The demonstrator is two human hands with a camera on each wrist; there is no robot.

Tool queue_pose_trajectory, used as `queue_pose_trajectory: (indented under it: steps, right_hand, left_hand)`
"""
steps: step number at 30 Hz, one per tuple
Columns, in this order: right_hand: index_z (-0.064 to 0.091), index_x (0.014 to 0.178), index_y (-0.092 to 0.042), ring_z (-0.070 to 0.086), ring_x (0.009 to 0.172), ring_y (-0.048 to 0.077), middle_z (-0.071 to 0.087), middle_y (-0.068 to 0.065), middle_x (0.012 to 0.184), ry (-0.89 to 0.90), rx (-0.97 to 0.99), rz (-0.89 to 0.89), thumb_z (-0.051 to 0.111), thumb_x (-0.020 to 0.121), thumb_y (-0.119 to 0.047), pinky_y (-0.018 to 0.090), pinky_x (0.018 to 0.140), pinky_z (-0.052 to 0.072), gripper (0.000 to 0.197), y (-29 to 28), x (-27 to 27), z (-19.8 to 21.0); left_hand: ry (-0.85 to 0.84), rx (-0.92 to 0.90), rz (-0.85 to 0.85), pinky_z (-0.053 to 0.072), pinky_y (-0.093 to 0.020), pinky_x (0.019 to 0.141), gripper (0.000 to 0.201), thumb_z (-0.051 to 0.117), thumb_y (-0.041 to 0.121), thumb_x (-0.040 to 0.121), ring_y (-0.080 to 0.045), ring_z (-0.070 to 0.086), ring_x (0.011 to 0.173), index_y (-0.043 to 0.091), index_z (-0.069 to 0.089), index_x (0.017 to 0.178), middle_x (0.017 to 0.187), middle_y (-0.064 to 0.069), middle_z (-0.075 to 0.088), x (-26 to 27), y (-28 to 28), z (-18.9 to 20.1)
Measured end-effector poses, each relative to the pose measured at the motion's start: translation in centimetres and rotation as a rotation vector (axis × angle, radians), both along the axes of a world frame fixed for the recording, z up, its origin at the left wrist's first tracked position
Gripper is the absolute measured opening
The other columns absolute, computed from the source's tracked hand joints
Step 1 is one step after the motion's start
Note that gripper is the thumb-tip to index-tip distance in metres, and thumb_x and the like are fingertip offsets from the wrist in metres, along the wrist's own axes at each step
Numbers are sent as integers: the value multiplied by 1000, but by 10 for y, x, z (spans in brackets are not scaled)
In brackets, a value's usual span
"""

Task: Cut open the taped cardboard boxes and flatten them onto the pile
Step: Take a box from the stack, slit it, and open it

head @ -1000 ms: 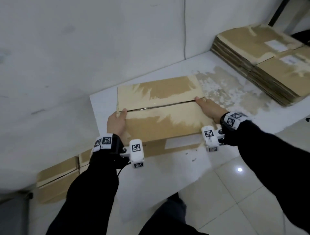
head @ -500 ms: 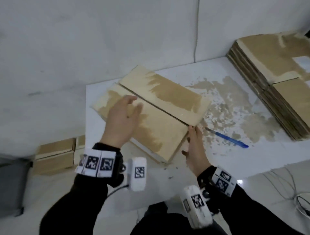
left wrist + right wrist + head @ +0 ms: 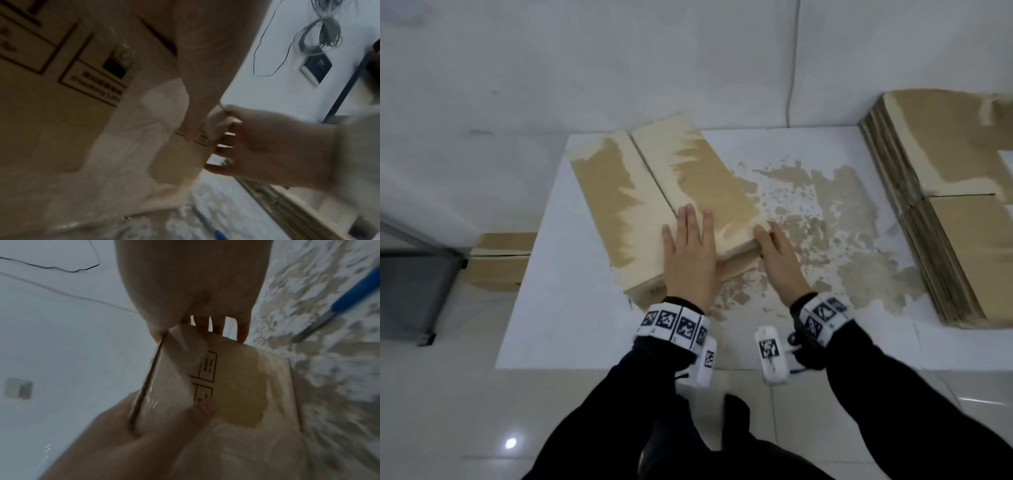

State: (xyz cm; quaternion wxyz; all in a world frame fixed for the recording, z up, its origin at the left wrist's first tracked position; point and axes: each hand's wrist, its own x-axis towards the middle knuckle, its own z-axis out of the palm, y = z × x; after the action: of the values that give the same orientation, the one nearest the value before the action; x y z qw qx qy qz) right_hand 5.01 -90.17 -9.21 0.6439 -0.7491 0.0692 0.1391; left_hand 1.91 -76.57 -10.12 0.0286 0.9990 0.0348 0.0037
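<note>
White table (image 3: 558, 329) by wall: left hand (image 3: 690, 260) flat on box (image 3: 654, 192), right hand (image 3: 779, 255) gripping its flap

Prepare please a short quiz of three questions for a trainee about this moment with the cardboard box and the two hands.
1. True or false: the left hand lies flat on the taped brown cardboard box.
2. What does the right hand grip? A) a blue pen B) the box's near right corner C) the pile
3. Where is the pile of flattened brown cardboard?

Key: 1 true; 2 B; 3 right of the box, apart from it, on the white sheet.
</note>
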Motion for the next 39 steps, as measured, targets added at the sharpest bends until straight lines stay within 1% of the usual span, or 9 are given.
queue_pose_trajectory:
  steps: [5, 9, 15, 19, 24, 28, 31, 35, 39]
  right_hand:
    - [42, 138, -16, 51, 119, 19, 51, 4, 133, 130, 169, -228, 23, 102, -44, 33, 101, 42, 50, -19, -20, -33]
    - [43, 130, -21, 58, 104, 15, 54, 6, 129, 263, 352, -116, 23, 91, -64, 35, 94, 44, 60, -20, -21, -35]
    - [44, 137, -16, 57, 114, 4, 58, -5, 127, -399, 215, -73, 67, 84, -16, 21, 86, 52, 57, -3, -19, 19]
    - [33, 144, -29, 51, 113, 7, 53, -1, 131, -651, -154, 115, 62, 87, -33, 22, 91, 49, 64, 15, -9, 31]
    - [23, 147, -29, 37, 132, 13, 35, -6, 150, -781, -241, 324, 53, 91, -40, 38, 106, 38, 64, 36, -21, 32]
    - [49, 132, -15, 43, 126, 16, 49, 3, 133, -588, -381, 106, 52, 96, -27, 23, 102, 32, 38, -22, -8, -11]
    - [49, 125, -4, 41, 120, 37, 46, 21, 126, -128, -863, 96, 64, 88, -28, 42, 94, 38, 46, -74, 0, -65]
    - [52, 107, -1, 48, 105, 38, 51, 23, 113, 21, -1071, 216, 58, 91, -23, 45, 82, 42, 27, -94, -7, -105]
    - [49, 102, 0, 53, 70, 30, 59, 21, 86, -44, -737, 89, 45, 98, -14, 36, 56, 39, 15, -75, -1, -85]
  left_hand:
    - [-110, -44, -215, 15, -48, 116, 72, 51, 39, 95, -28, 19, 146, 14, 16, 152, 156, -15, 23, -19, 19, -1]
    - [-325, -342, -190, 20, -46, 115, 72, 44, 51, 92, -20, 22, 145, 20, 18, 151, 155, -10, 29, -24, 31, 21]
    - [-442, -1223, 75, 44, -48, 100, 71, 48, 51, 89, -14, 49, 125, 12, 31, 146, 140, -5, 48, -38, 39, 59]
    - [-722, -851, 65, 31, -52, 110, 77, 50, 61, 86, -21, 35, 137, 14, 31, 145, 146, -8, 37, -55, 60, 90]
    - [-446, -463, 299, 18, -63, 110, 83, 46, 85, 66, -25, 25, 141, 47, 33, 139, 151, 1, 32, -46, 70, 105]
    - [-523, -533, 349, 35, -47, 105, 81, 48, 81, 71, -20, 46, 120, 33, 42, 136, 133, -2, 53, -63, 102, 83]
    - [-572, -761, 406, 39, -13, 89, 77, 55, 68, 74, -13, 52, 109, 20, 46, 134, 125, -6, 58, -88, 121, 54]
    - [-530, -970, 457, 46, -19, 93, 59, 63, 52, 83, 4, 55, 109, 24, 44, 131, 125, 2, 56, -112, 128, 13]
    - [-392, -1025, 516, 46, -30, 95, 77, 60, 54, 84, -17, 54, 120, 17, 32, 145, 130, 1, 55, -117, 116, -15]
